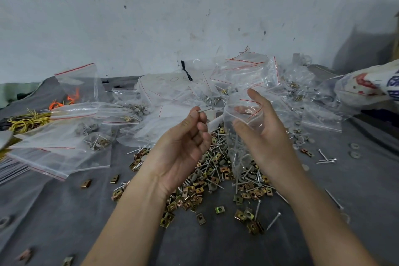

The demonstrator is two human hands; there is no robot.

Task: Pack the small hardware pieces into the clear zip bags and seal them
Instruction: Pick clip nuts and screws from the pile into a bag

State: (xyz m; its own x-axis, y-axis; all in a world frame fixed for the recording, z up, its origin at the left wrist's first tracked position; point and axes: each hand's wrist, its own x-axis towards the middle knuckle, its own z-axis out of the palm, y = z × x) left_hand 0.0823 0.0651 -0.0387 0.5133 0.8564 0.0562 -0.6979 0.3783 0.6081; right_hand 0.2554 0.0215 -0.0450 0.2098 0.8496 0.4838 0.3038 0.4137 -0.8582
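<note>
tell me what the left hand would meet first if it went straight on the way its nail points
Probably the open mouth of the clear zip bag that the right hand holds; the left hand aims its nail there, though depth is unclear.

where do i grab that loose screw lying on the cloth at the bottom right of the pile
Pinch the screw across its shaft near the head end, coming down from above. It lies flat on the grey cloth; its tip sits close to a brass clip, while the head end has bare cloth around it.
</note>
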